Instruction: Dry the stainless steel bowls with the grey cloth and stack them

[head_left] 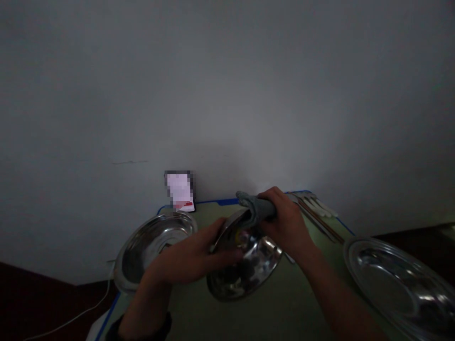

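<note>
A shiny metal bowl (245, 279) is held tilted above the table, its hollow side facing me. My left hand (199, 253) grips its left side, thumb inside the bowl and fingers hidden behind it. A folded grey cloth (258, 210) lies over the upper rim. My right hand (286, 220) is closed around that cloth, pressing it against the bowl's edge. To the left, close to my left forearm, stands a metal basin (131, 251) with something small inside that I cannot make out.
Another metal basin (387, 284) sits at the table's right edge. Chopsticks (320, 220) and several white-handled utensils (322, 207) lie at the back right. A phone with a lit screen (180, 189) leans on the wall (227, 94) behind the green table (199, 317). A white cable (88, 310) hangs at left.
</note>
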Tool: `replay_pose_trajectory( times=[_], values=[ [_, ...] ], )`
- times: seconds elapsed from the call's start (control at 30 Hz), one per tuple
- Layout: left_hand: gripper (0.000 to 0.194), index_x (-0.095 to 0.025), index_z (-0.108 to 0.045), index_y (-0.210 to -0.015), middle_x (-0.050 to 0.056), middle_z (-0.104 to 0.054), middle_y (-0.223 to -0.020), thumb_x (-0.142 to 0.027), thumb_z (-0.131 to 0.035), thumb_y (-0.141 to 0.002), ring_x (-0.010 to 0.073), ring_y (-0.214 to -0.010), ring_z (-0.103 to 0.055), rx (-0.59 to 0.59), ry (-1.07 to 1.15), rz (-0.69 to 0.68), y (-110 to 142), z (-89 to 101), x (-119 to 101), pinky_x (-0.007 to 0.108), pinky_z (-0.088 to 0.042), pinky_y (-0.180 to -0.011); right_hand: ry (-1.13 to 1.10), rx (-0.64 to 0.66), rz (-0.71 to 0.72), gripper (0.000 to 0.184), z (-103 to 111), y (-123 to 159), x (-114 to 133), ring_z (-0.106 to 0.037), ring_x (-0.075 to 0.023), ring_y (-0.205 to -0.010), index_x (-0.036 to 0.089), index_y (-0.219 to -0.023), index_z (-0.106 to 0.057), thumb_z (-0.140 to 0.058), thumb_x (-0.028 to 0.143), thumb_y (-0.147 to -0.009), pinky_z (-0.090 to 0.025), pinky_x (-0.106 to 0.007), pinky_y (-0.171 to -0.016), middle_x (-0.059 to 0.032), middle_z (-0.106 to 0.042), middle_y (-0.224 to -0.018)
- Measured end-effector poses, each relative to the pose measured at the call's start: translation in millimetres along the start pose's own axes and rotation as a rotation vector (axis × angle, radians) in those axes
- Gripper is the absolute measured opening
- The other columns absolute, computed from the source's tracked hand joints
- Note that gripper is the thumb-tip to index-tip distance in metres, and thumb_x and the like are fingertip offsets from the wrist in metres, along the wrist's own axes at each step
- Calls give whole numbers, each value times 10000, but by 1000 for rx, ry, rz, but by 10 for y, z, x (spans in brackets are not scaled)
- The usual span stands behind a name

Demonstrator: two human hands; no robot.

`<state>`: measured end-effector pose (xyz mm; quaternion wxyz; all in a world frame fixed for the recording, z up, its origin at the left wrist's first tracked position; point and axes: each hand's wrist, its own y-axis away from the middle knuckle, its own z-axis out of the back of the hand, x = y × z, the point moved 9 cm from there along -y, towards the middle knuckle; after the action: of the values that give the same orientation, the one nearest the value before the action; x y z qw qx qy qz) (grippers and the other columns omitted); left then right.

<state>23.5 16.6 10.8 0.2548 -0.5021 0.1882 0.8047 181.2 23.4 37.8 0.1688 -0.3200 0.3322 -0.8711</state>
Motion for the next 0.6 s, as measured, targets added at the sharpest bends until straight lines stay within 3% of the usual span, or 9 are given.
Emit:
replay_pose_trajectory(
  times=[0.1,0.2,0.33,0.43,0.6],
  values=[
    [346,-301,-658,-1137,16,-731,-1048,-405,-628,-807,266,-1045,-644,-45,139,18,8,39,-6,390,-492,-918,-40,-80,-114,165,-49,34,-215,-583,-206,-761,220,-911,-537,-612,272,-773,-442,-309,-672,-26,-604,-825],
    [396,-287,-647,-1174,32,-719,-1137,-379,-661,-789,285,-1139,-608,-112,248,40,-10,113,22,409,-485,-948,-91,-125,-245,377,-162,83,-481,-592,-238,-850,189,-1098,-488,-609,404,-813,-471,-355,-728,-77,-613,-953],
    [487,-246,-594,-1247,57,-683,-1218,-393,-672,-789,282,-1183,-583,-219,421,45,-69,191,122,409,-457,-1000,28,-308,-188,612,-24,99,-474,-512,-283,-1050,181,-1258,-372,-659,422,-774,-459,-453,-865,-138,-489,-1159],
    [498,-213,-589,-1258,77,-709,-1162,-426,-639,-811,283,-1133,-618,-298,553,82,-94,221,253,406,-461,-1002,139,-394,-114,470,154,89,-317,-482,-286,-1077,206,-1191,-450,-651,359,-795,-457,-472,-884,-123,-456,-1145],
    [490,-225,-608,-1243,71,-709,-1161,-426,-651,-799,292,-1150,-605,-369,513,78,-50,305,294,422,-461,-1003,218,-274,5,184,117,40,-81,-526,-257,-980,222,-1045,-592,-561,217,-864,-481,-435,-844,-100,-521,-1042]
  ],
)
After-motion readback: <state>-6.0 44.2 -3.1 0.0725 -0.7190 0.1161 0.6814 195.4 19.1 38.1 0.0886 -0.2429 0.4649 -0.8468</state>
